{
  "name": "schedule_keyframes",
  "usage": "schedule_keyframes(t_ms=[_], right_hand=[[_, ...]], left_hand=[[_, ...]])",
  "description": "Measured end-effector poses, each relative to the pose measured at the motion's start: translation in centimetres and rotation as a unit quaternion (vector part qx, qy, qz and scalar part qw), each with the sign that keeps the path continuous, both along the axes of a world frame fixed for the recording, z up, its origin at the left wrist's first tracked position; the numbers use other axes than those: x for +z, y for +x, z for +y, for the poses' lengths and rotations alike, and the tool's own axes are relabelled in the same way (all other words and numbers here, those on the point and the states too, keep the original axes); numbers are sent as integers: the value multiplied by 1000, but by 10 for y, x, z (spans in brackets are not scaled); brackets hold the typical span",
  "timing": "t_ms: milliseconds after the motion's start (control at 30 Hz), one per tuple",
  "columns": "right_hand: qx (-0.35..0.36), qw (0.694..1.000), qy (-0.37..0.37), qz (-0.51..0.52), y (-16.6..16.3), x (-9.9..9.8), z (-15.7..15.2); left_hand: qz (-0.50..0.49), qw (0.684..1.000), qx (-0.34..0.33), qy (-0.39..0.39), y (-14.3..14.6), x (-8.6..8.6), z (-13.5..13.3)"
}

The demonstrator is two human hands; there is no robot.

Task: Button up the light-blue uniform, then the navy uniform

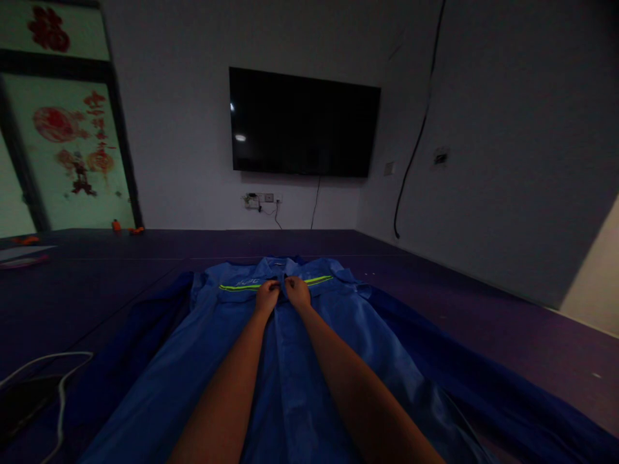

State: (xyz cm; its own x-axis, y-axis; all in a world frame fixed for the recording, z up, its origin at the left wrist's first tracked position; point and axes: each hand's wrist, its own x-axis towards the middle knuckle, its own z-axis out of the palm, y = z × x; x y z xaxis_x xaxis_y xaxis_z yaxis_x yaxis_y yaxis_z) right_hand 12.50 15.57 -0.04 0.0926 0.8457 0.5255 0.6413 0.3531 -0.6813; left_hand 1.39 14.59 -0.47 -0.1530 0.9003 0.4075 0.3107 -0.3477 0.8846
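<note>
A blue work jacket (338,338) with a yellow-green stripe across the chest lies spread front side up, its collar away from me and its darker sleeves stretched to both sides. Both my arms reach over it to the upper part of the front opening. My left hand (267,296) pinches one edge of the placket at stripe height. Close beside it, my right hand (297,292) pinches the other edge. The fingertips are almost together, and any button or zip between them is too small to make out.
Purple floor mat (464,296) surrounds the jacket. A white cable (62,393) curls at the lower left beside a dark flat object (26,403). Orange items (116,225) lie near the glass door. A television (304,122) hangs on the far wall, and a black cable (416,148) dangles at the right.
</note>
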Motion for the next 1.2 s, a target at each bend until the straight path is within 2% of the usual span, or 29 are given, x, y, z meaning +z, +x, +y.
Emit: schedule_keyframes(t_ms=[467,1200], right_hand=[[70,997,28,21,2,-5,5],[52,998,11,-19,0,-1,0]], left_hand=[[-5,1000,12,0,0,-2,2],[19,1000,24,-6,1,7,-9]])
